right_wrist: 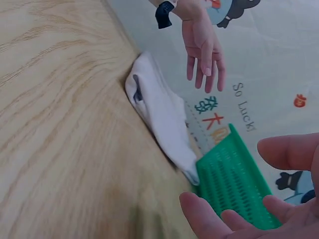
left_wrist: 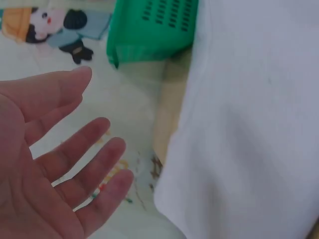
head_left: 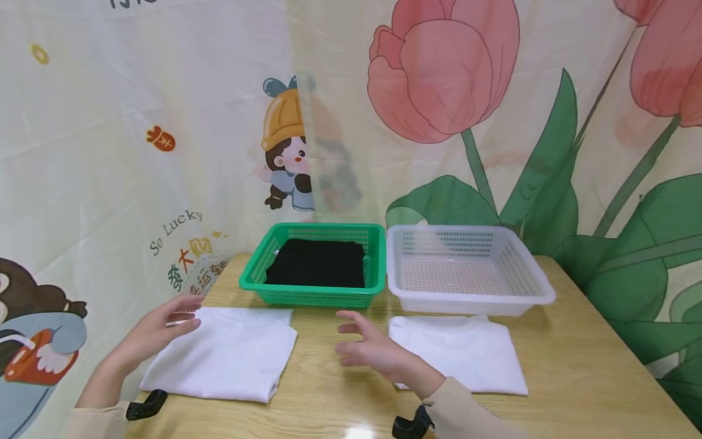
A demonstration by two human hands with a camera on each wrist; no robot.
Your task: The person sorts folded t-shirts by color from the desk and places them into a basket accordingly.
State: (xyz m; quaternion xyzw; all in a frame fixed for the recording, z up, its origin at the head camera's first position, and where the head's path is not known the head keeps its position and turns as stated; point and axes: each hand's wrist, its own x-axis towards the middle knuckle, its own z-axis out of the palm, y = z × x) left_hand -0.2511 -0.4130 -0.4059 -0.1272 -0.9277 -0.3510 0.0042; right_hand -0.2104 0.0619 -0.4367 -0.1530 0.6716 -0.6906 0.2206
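My left hand (head_left: 159, 329) hovers above the left edge of a folded white cloth (head_left: 225, 360), fingers loosely extended and holding nothing. In the left wrist view that hand (left_wrist: 60, 154) is palm-up beside the cloth (left_wrist: 249, 119). My right hand (head_left: 373, 350) is in the air over the wooden table, just left of a second folded white garment (head_left: 460, 353); its fingers are spread and hold nothing. Behind the left cloth stands a green basket (head_left: 315, 296) with a folded black cloth (head_left: 318, 263) inside. Beside it is a white basket (head_left: 471, 306) with nothing visible in it.
The wooden table (head_left: 592, 366) carries both baskets side by side at its back edge. A printed curtain (head_left: 340, 122) with tulips and cartoon figures hangs right behind and to the left. Each wrist wears a black device (head_left: 147, 405).
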